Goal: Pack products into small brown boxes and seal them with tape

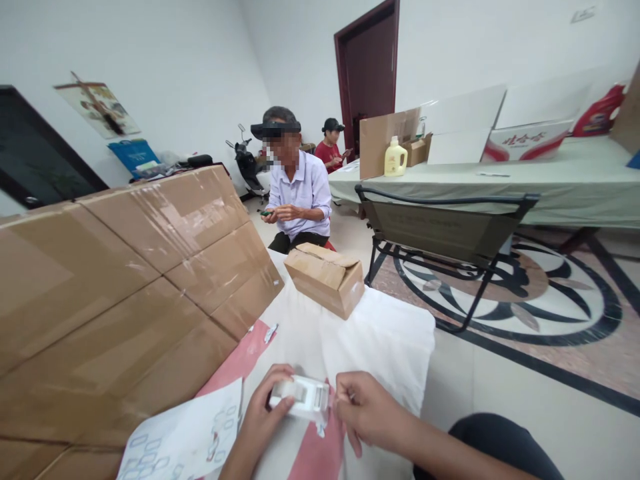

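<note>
My left hand [265, 408] is wrapped round a white tape dispenser [316, 395], with the fingers on its far side and the thumb over its near side. A roll of tape shows in the top of it. Close to the dispenser's right end, my right hand [369, 408] is closed in a pinch. Whatever may be between its fingertips is too small to make out. Under both hands lies a white cloth [390, 333] with a pink stripe. At the left, near my forearm, is a white sheet with printed shapes [187, 433].
A brown cardboard box [325, 283] stands at the table's far end. Big taped cartons [135, 287] wall off the left. Beyond sits a person [300, 190] holding something small and green; another person [334, 148] sits farther back. A folding chair [445, 227] stands right.
</note>
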### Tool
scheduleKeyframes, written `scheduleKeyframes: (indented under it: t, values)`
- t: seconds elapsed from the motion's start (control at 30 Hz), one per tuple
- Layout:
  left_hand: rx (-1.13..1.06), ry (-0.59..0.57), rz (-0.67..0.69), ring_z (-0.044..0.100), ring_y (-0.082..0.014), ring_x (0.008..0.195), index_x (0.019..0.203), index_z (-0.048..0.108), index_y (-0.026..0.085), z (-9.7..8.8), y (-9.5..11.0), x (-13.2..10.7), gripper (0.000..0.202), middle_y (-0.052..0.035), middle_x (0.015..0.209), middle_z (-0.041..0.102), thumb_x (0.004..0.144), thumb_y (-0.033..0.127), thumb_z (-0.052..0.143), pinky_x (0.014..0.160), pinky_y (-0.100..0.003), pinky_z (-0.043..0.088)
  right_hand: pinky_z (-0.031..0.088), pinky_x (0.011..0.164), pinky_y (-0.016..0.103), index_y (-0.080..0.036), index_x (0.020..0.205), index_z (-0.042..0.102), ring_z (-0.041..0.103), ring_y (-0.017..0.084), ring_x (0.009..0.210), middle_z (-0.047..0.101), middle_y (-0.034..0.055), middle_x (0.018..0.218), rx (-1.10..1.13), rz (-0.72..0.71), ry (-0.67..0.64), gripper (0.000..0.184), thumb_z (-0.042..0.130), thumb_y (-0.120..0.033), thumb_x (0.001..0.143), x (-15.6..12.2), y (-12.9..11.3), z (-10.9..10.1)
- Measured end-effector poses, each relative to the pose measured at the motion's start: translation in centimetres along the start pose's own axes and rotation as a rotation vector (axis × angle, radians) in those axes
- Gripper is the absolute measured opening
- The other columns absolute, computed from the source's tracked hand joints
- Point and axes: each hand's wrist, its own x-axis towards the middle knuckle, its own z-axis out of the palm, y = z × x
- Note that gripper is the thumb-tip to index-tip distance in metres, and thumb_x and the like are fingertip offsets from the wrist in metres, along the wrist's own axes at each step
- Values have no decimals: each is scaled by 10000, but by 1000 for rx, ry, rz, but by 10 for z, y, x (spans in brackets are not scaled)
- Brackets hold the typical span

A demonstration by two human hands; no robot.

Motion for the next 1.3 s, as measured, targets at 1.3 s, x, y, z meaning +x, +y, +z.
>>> scheduleKeyframes:
  t: [1.3]
  values:
    - [-434,125,-177,558,-187,879,747,663,207,9,-8,-10,183,-25,1033,568,872,338,637,745,-287,397,342,359,163,-205,896,491,440,58,387,743,-44,710,-11,-30,4,149,482,-127,770,13,-1,1]
